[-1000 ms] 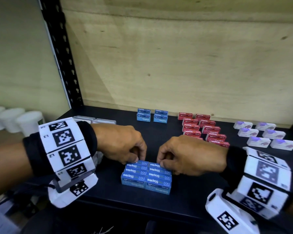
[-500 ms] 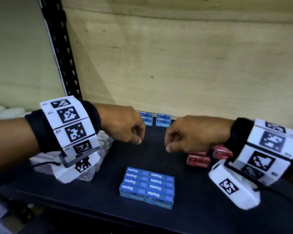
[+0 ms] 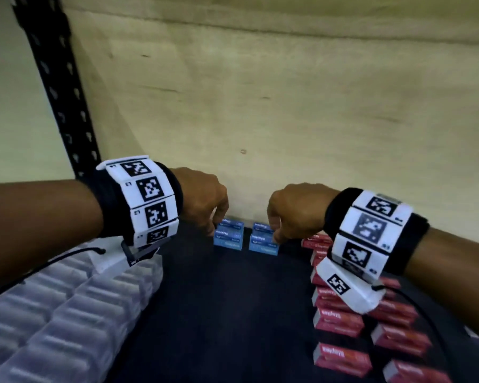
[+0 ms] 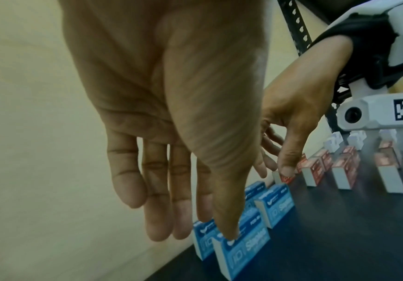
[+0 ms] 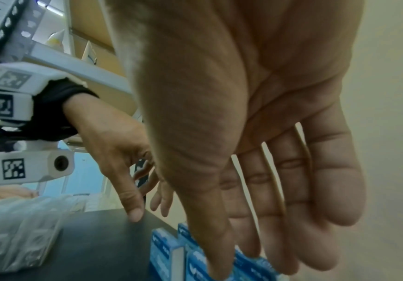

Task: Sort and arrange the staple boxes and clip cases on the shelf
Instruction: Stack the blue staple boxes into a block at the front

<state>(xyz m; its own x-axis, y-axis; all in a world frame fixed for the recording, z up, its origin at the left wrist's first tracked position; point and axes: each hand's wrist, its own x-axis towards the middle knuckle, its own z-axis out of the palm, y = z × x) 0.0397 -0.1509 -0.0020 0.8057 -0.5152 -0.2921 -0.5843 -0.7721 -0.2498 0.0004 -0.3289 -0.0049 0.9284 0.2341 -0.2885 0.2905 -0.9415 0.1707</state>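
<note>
Both hands reach the blue staple boxes at the far wall. Left hand and right hand: fingers extended, thumbs touching the boxes, nothing gripped.

Head view looks down; wrist views, close, share blue staple boxes.

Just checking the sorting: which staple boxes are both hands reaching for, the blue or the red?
The blue staple boxes against the back wall, under the left hand and right hand. The red boxes lie nearer, rightward.

light: dim, even | shadows: soft | blur: motion-smeared throughout | edges: wide-angle bending | glare: none
</note>
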